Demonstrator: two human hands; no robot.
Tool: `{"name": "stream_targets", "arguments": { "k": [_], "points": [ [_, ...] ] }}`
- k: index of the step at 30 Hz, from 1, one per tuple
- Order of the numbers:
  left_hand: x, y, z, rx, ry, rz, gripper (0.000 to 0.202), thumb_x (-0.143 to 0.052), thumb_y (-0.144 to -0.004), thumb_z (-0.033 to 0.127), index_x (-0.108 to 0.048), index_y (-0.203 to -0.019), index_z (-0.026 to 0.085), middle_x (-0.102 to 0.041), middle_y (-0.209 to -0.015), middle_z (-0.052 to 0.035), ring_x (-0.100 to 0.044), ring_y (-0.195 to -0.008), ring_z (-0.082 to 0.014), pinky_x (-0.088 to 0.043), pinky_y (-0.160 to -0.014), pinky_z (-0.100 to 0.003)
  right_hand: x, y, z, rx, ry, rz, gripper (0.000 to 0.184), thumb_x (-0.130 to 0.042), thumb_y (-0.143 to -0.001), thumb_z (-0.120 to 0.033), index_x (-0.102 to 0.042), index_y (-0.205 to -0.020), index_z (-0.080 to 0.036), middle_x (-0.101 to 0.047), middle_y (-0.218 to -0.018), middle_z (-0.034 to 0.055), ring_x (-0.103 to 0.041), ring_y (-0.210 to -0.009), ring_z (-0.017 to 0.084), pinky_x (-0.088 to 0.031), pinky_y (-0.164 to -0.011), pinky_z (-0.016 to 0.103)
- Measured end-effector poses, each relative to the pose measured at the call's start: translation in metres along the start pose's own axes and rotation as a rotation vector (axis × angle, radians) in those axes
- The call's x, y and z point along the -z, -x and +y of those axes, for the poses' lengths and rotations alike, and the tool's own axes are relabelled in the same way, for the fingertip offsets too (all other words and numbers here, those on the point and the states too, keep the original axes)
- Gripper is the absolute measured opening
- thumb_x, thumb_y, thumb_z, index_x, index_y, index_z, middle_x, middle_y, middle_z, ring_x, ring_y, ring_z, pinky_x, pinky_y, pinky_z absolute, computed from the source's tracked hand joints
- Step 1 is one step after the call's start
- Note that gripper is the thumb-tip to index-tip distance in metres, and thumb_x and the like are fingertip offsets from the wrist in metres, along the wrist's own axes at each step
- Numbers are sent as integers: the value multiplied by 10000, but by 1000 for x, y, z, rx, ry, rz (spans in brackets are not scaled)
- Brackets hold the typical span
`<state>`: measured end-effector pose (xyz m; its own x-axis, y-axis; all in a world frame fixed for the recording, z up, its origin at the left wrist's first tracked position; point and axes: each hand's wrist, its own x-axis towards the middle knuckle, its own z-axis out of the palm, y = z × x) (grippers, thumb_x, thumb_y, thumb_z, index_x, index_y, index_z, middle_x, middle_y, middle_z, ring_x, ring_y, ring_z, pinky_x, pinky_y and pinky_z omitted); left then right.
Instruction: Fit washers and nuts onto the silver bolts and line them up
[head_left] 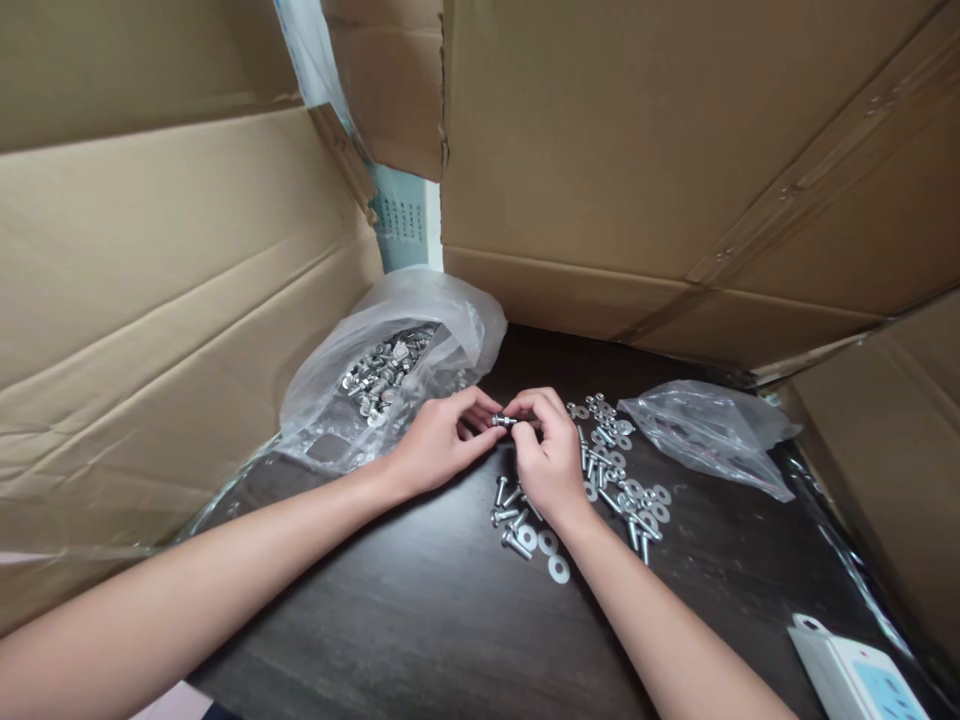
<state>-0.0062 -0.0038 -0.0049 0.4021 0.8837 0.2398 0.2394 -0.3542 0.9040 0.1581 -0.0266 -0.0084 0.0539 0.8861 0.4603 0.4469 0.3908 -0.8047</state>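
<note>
Between both hands, over the dark table, is a small metal bolt, held roughly level. My left hand pinches its left end with thumb and fingertips. At the other end, the fingers of my right hand close round the shank; a nut or washer seems to be on it, too small to be sure. Loose bolts and flat washers lie below and beside my right hand. More bolts, washers and nuts are scattered to its right, partly hidden by the hand.
A clear plastic bag with many metal fasteners lies open behind my left hand. Another crumpled plastic bag is at the right. Cardboard walls enclose the table. A white device sits at the lower right.
</note>
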Motion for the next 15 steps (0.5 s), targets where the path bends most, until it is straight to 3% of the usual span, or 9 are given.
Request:
{"name": "stream_targets", "arguments": {
  "k": [6, 11, 15],
  "points": [
    [-1, 0, -1, 6, -4, 10, 176, -713, -894, 265, -676, -1044, 180, -790, -946, -46, -754, -842, -178, -619, -727, -280, 0, 1, 1, 39, 5, 10, 179, -491, -805, -92, -549, -700, -225, -591, -846, 32, -585, -833, 210, -464, -747, 358],
    [0, 1, -1, -7, -10, 8, 170, -712, -898, 246, -675, -1049, 177, -789, -937, -42, -754, -842, -175, -609, -711, -267, -1, 1, 2, -3, 9, 9, 170, -502, -785, -85, -587, -830, -226, -595, -875, 27, -576, -810, 199, -457, -676, 325],
    [0, 1, 0, -5, -6, 11, 155, -711, -898, 236, -678, -1039, 180, -791, -948, -44, -756, -861, -179, -611, -721, -273, -2, 1, 1, -13, 17, -2, 162, -517, -791, -95, -608, -826, -224, -610, -896, 36, -588, -840, 205, -462, -672, 323]
  ]
}}
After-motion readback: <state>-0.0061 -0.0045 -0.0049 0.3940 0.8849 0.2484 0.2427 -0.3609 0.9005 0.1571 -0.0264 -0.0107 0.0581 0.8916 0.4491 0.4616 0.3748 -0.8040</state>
